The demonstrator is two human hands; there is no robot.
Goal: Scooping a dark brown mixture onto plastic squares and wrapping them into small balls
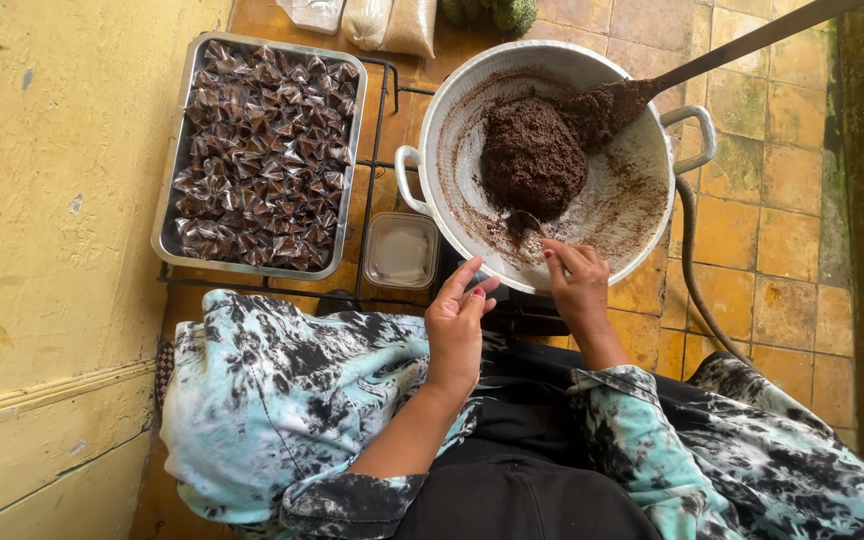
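**Hands at the pan of dark paste, tiled floor**

Floor of worn orange-brown tiles (782,210); yellow painted wall (52,200) runs along the left. A black wire rack (380,120) sits low on the floor and carries the vessels.

Big round metal pan (642,215), two handles, right of centre, inside smeared brown. A mound of dark brown paste (532,155) lies in its middle. A long-handled wooden spatula (652,85) leans in from the far right, blade against the mound.

Left of the pan: rectangular metal tray (174,160), filled with small clear-wrapped dark sweets (262,150), packed close.

Between tray and pan, nearer the person: small square plastic tub (401,251), pale contents.

Far edge: clear bags (392,22), cut off by the frame.

Person seated, lap in black-and-pale-blue tie-dye cloth (272,400).

Right hand (580,285) at the near rim of the pan, grip closed on a small metal spoon (525,219) whose bowl lies at the near foot of the mound.

Left hand (457,320) hovers just near the rim, fingers loosely curled, grip released, holding nothing visible.
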